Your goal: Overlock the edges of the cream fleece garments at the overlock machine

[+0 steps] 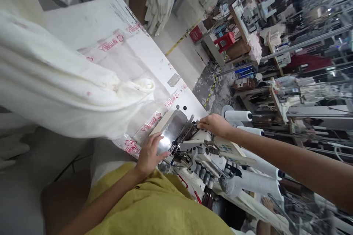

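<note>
Both hands were placed at the sewing machine, which was mounted at the near end of the white table; the whole view was tilted.

Left hand: positioned at the near edge of the shiny metal plate, on the front of the machine. Fingers half bent, thumb held well apart from them, gap left open. Fingertips were laid on or just over the plate edge; contact could not be confirmed. Nothing was seen gripped.

Right hand: extended to the far side of the machine, beside the needle area. Fingers curled in, tips brought close together at a small dark part. Whether that part was pinched or only touched could not be told.

White cloth: heaped in long folds left of the machine, its narrow end laid over a clear plastic sheet with red print. It was touched by neither hand.

Thread cones were lined up on the right of the machine, partly covered by the right forearm. A red-handled tool was located below the machine head, near the yellow-green garment. A red stool was visible well beyond the table.
</note>
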`<state>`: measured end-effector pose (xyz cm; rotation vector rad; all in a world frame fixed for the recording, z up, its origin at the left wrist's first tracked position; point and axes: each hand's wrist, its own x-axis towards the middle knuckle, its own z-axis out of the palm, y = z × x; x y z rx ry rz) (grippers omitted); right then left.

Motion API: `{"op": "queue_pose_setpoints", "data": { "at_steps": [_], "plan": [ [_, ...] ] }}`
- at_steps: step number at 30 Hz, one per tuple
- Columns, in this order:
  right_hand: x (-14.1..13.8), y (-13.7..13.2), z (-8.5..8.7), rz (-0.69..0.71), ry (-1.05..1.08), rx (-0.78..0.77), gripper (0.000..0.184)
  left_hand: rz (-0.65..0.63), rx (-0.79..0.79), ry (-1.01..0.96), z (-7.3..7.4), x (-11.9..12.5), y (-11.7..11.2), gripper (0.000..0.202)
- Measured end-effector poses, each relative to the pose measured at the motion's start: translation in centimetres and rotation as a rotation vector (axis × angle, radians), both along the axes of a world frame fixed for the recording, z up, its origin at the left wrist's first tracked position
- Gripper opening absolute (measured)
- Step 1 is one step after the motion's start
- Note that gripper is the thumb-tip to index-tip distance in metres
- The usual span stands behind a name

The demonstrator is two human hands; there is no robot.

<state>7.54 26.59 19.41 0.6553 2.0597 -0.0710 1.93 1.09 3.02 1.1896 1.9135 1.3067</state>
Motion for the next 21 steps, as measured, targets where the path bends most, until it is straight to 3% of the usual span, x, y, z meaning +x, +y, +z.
{"op": "queue_pose_setpoints", "data": {
  "at_steps": [3,9,13,21],
  "plan": [
    [0.0,0.3,-0.1,-0.013,-0.007,-0.013,0.026,0.101,0.032,-0.067,0.0,-0.5,0.3,0.027],
    [0.2,1.2,-2.1,-0.009,0.008,-0.017,0.024,0.041,0.092,-0.055,0.5,-0.6,0.5,0.015],
    [-0.2,2.2,-3.4,0.008,0.018,-0.092,0.02,0.09,0.005,-0.027,0.6,-0.8,0.7,0.016],
    [0.3,4.0,-4.2,-0.061,0.052,-0.21,0.02,-0.326,-0.134,0.207,2.1,0.3,3.3,0.04]
  ]
}}
